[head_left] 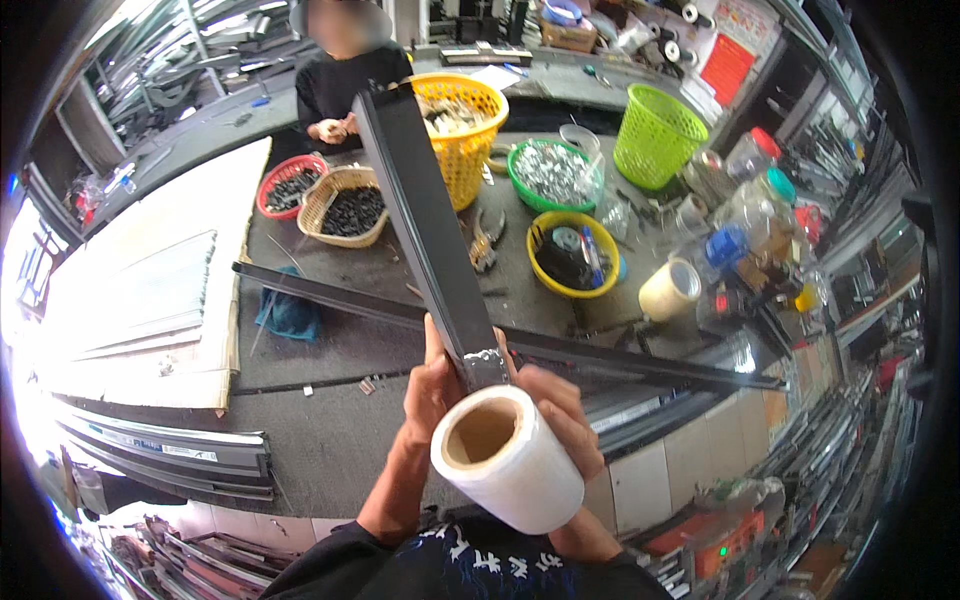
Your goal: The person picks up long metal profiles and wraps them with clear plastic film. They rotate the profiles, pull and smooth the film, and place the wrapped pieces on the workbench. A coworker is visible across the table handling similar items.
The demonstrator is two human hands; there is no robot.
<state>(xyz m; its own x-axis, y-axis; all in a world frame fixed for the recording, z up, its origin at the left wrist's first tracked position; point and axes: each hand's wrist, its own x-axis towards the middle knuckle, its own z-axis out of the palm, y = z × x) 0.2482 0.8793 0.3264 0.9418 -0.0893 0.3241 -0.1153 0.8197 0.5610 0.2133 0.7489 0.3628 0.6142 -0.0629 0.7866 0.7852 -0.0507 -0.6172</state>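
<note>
Basically, one dark workbench (330,425) fills the middle of the frame. Two long black profiles are present: one crossing profile (600,352) lies across the bench from centre left to centre right; one held profile (420,200) slants from frame centre toward the upper centre. Two tall baskets, one yellow (462,165) and one lime green (655,140), stand at upper centre and upper right. One white film roll (535,480) sits at lower centre, just below the held profile's near end. Left hand (428,390): fingers close around that end. Right hand (562,415): fingers bent beside the roll, blurred; what they pinch cannot be told. One blue cloth (288,312) lies left of centre.
</note>
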